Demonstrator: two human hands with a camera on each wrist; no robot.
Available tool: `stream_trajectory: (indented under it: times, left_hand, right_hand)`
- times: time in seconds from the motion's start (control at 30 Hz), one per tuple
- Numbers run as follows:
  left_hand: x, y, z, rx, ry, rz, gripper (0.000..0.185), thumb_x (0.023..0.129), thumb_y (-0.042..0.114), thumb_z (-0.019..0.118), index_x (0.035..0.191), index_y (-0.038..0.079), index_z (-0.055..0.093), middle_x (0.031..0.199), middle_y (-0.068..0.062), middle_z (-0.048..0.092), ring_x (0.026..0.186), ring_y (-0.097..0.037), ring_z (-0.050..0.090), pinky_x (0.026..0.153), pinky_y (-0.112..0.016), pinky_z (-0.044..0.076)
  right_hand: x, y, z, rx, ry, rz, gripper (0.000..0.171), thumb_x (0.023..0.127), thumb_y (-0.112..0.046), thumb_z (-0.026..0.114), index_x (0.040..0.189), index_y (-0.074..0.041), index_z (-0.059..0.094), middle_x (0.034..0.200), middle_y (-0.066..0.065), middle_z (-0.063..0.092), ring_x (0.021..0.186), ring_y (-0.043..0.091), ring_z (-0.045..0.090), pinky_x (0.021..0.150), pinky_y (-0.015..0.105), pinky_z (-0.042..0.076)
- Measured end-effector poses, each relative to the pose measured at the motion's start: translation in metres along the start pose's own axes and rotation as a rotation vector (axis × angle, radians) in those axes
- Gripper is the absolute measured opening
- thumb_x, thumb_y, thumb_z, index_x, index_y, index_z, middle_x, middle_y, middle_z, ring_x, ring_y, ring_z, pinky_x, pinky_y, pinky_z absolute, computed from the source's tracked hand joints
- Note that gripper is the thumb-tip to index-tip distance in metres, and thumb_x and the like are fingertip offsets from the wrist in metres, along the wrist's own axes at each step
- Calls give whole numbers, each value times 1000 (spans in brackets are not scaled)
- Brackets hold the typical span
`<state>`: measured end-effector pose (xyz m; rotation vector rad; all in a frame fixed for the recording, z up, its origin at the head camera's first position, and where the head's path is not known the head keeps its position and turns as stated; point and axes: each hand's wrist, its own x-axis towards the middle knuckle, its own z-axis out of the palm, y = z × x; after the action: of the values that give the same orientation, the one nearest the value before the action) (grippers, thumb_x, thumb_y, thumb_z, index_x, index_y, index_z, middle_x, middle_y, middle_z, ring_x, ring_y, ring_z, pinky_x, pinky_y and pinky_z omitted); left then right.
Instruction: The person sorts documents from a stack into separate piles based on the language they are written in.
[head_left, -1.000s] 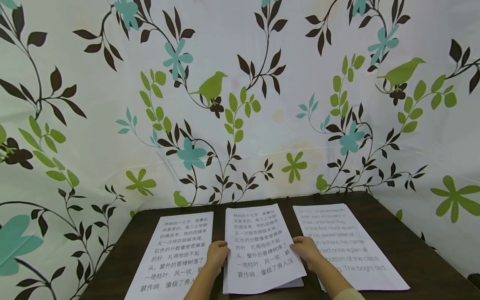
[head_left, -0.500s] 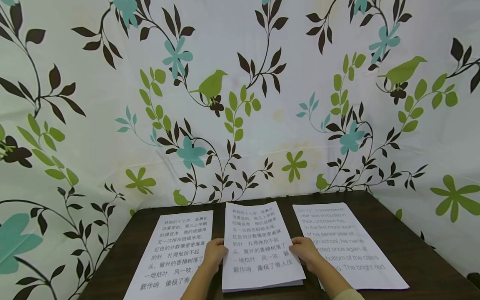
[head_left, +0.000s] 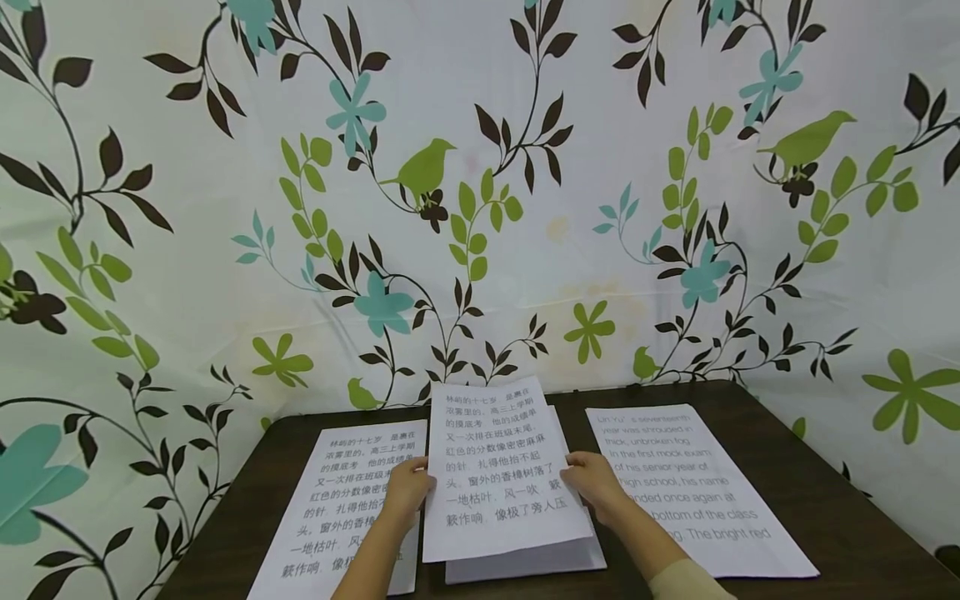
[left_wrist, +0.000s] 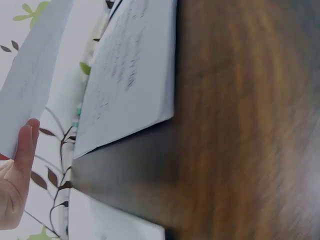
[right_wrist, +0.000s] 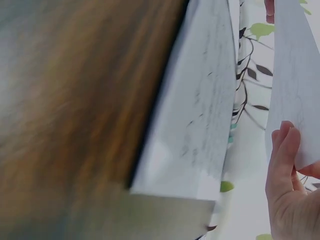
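A white sheet printed with Chinese text point(head_left: 498, 467) is lifted off the middle paper stack point(head_left: 525, 560) and tilts up toward me. My left hand point(head_left: 408, 487) pinches its left edge and my right hand point(head_left: 592, 482) pinches its right edge. In the left wrist view the left hand point(left_wrist: 17, 175) sits at the lower left against the raised sheet point(left_wrist: 35, 75). In the right wrist view the right hand point(right_wrist: 290, 190) holds the raised sheet point(right_wrist: 295, 75) above the stack point(right_wrist: 200, 115).
On the dark wooden table point(head_left: 825, 500), another Chinese-text sheet point(head_left: 345, 492) lies to the left and an English-text sheet point(head_left: 690, 492) to the right. A floral cloth backdrop point(head_left: 480, 208) closes in the table's back and sides.
Both hands have raised the top sheet off the middle stack; it now stands higher and slightly further left, with the stack showing beneath it.
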<state>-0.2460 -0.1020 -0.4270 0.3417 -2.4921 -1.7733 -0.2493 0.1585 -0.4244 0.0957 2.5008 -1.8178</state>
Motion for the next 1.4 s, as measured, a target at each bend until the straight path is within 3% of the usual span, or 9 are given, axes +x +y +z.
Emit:
stream_trajectory:
  times: [0.23, 0.5, 0.7, 0.93, 1.1, 1.23, 1.4]
  left_hand:
    - [1, 6, -24, -8, 22, -12, 42, 79, -1, 46, 120, -9, 42, 103, -22, 53, 85, -30, 57, 65, -36, 49]
    - [1, 13, -49, -17, 49, -6, 41, 80, -1, 48, 120, -7, 42, 105, -24, 52, 86, -30, 57, 68, -36, 49]
    - [5, 18, -70, 4, 52, 0, 41, 81, 0, 46, 122, -8, 40, 108, -27, 50, 90, -33, 55, 70, -37, 48]
    - [18, 3, -96, 39, 94, 31, 41, 79, 0, 46, 119, -9, 42, 110, -27, 49, 84, -29, 56, 62, -36, 49]
    - [21, -3, -110, 60, 115, 30, 41, 79, 1, 47, 119, -9, 43, 109, -25, 50, 80, -26, 56, 57, -35, 47]
    - [16, 1, -120, 92, 111, 18, 40, 83, 0, 44, 121, -9, 40, 113, -29, 46, 87, -31, 53, 62, -33, 46]
    - [15, -6, -134, 116, 142, 1, 38, 85, 1, 41, 122, -8, 40, 115, -28, 44, 92, -33, 50, 68, -37, 45]
  right_hand:
    - [3, -20, 14, 11, -21, -14, 37, 80, -5, 49, 113, 10, 48, 86, 10, 57, 67, 17, 57, 56, 31, 48]
    - [4, -37, 28, 38, -60, -38, 37, 81, -7, 49, 114, 10, 47, 87, 11, 57, 71, 19, 58, 62, 33, 49]
    - [8, -50, 43, 86, -99, -58, 33, 82, -7, 47, 111, 9, 51, 85, 10, 58, 69, 20, 59, 60, 33, 49]
    - [6, -59, 67, 143, -126, -47, 26, 81, -6, 49, 103, 6, 56, 81, 9, 58, 67, 19, 59, 57, 32, 50]
    - [2, -62, 82, 182, -142, -44, 28, 81, -5, 49, 106, 7, 54, 81, 10, 57, 67, 19, 59, 58, 31, 50]
    - [1, -61, 93, 200, -143, -41, 27, 82, -5, 49, 106, 6, 54, 80, 9, 56, 65, 18, 58, 57, 30, 49]
    - [-4, -62, 112, 229, -151, -29, 25, 82, -5, 49, 103, 6, 55, 80, 9, 56, 65, 18, 58, 57, 30, 50]
